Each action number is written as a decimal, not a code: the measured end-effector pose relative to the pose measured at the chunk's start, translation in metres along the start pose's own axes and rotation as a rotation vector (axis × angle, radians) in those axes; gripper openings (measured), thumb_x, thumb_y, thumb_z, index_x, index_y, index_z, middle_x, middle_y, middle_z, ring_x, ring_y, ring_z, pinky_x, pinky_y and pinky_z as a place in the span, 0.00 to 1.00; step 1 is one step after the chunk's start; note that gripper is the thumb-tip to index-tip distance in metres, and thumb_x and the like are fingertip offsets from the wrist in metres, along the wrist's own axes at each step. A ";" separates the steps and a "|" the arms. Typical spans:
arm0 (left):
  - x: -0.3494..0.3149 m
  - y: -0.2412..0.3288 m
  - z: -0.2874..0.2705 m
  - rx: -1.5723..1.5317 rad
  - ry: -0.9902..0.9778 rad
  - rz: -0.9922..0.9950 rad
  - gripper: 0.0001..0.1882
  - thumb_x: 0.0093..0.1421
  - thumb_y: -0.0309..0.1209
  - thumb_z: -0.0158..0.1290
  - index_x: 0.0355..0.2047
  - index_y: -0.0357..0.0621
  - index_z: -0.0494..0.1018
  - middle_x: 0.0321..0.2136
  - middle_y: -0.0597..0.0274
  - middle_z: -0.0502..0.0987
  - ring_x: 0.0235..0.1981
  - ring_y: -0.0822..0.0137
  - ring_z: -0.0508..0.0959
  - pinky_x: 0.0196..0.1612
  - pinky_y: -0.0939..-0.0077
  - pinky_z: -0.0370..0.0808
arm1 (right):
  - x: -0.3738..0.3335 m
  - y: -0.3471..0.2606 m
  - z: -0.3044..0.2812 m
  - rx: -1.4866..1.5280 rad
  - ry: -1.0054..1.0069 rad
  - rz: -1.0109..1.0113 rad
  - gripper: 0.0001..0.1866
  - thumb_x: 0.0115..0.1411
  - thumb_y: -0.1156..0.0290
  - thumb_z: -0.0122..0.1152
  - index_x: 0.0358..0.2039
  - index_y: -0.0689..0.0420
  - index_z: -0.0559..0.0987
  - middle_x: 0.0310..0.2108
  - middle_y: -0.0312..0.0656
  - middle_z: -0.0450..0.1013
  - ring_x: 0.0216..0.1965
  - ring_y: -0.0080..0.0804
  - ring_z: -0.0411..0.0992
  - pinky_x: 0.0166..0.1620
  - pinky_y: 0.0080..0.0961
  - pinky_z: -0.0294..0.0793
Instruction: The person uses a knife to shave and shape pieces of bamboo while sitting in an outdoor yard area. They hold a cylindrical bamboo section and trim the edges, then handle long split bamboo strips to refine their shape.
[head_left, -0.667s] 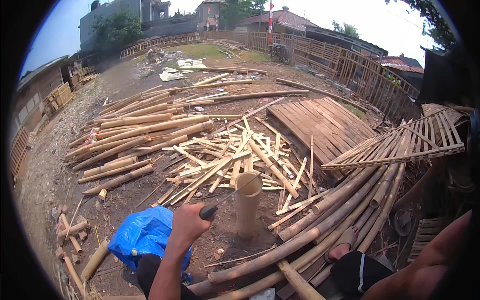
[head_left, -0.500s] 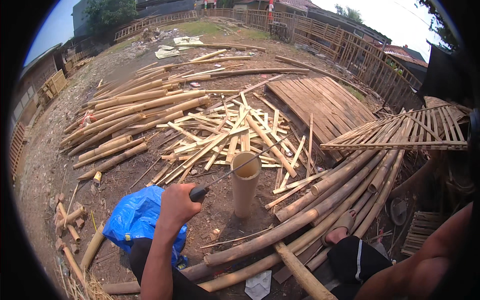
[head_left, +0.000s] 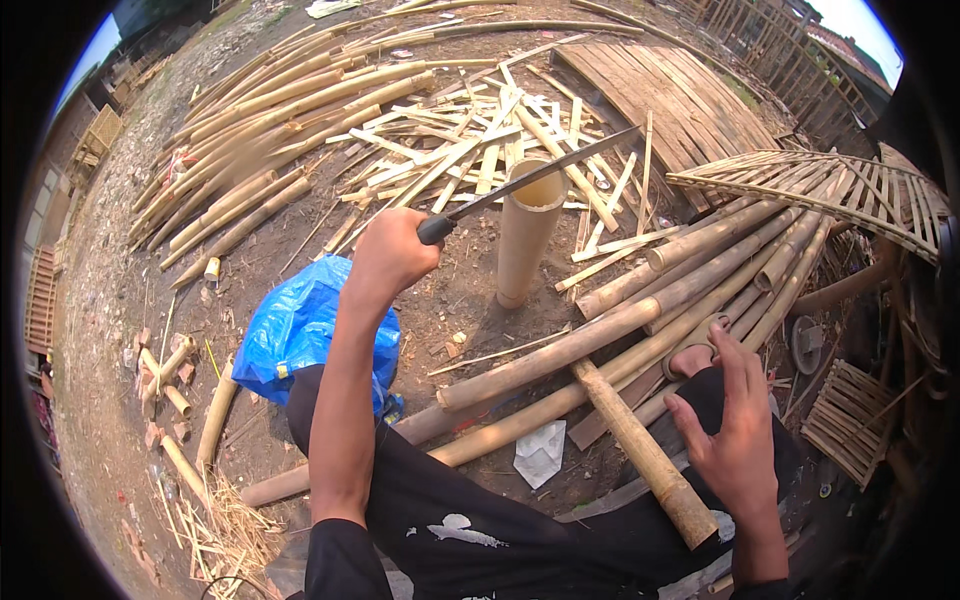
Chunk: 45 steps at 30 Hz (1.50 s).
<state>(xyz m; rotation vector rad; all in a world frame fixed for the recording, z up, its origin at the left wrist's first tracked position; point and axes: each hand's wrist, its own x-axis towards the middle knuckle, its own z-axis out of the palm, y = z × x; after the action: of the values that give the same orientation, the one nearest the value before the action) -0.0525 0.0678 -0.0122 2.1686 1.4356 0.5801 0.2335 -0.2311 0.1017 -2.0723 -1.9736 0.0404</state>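
Observation:
My left hand [head_left: 390,255] is closed round the black handle of a long knife [head_left: 545,175], its dark blade slanting up to the right. That blade passes over the open top of a thick bamboo tube [head_left: 527,245] standing upright on the dirt; whether they touch I cannot tell. My right hand [head_left: 730,430] is open above my right knee, fingers apart, holding nothing. Nearest to it is a bamboo pole [head_left: 645,450] lying crosswise over longer poles. By my left forearm lies a crumpled blue plastic sheet [head_left: 310,325].
Split bamboo strips [head_left: 465,150] lie heaped beyond the tube. Whole bamboo poles [head_left: 290,110] are piled at the far left, and more long poles [head_left: 620,325] run along the right. A wooden slatted platform [head_left: 665,90] and a bamboo lattice panel [head_left: 810,185] are farther right.
My right hand has come up into view with its fingers spread. The knife's blade now shows broad side rather than edge. My view has tilted downward.

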 end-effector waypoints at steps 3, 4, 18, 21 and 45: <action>0.006 -0.001 0.006 -0.017 0.018 0.015 0.10 0.50 0.32 0.55 0.24 0.36 0.78 0.19 0.40 0.76 0.22 0.46 0.79 0.31 0.57 0.75 | -0.095 0.025 0.051 -0.134 -0.565 0.361 0.54 0.52 0.52 0.76 0.67 0.73 0.59 0.63 0.59 0.64 0.59 0.57 0.67 0.62 0.46 0.66; 0.011 0.002 0.010 -0.015 0.057 0.044 0.10 0.50 0.32 0.55 0.24 0.35 0.78 0.19 0.40 0.76 0.22 0.47 0.79 0.31 0.57 0.75 | -0.109 0.031 0.049 -0.015 -0.620 0.433 0.54 0.52 0.52 0.77 0.67 0.72 0.59 0.64 0.59 0.64 0.61 0.58 0.66 0.63 0.46 0.66; -0.009 0.018 0.011 0.049 0.074 0.102 0.10 0.49 0.29 0.59 0.22 0.31 0.75 0.17 0.39 0.74 0.20 0.48 0.76 0.28 0.57 0.70 | -0.064 -0.024 -0.069 0.419 0.755 0.166 0.44 0.57 0.59 0.74 0.68 0.64 0.64 0.62 0.53 0.67 0.56 0.39 0.69 0.56 0.36 0.70; -0.011 0.019 0.011 -0.011 0.044 -0.005 0.08 0.47 0.26 0.58 0.20 0.31 0.75 0.15 0.39 0.72 0.18 0.49 0.76 0.27 0.58 0.69 | -0.064 -0.010 -0.066 0.361 0.812 0.172 0.45 0.56 0.59 0.74 0.68 0.64 0.64 0.61 0.53 0.68 0.55 0.38 0.69 0.55 0.35 0.70; -0.016 0.024 0.005 0.123 -0.029 -0.023 0.07 0.47 0.27 0.56 0.25 0.36 0.79 0.20 0.40 0.76 0.24 0.42 0.78 0.33 0.53 0.74 | 0.022 -0.029 -0.021 0.671 0.701 0.270 0.49 0.52 0.56 0.77 0.69 0.61 0.63 0.55 0.51 0.71 0.44 0.31 0.71 0.51 0.31 0.71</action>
<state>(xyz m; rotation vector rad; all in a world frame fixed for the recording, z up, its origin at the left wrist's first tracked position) -0.0380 0.0435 -0.0037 2.2425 1.5147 0.4611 0.2106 -0.2125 0.1319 -1.5809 -1.0610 0.0214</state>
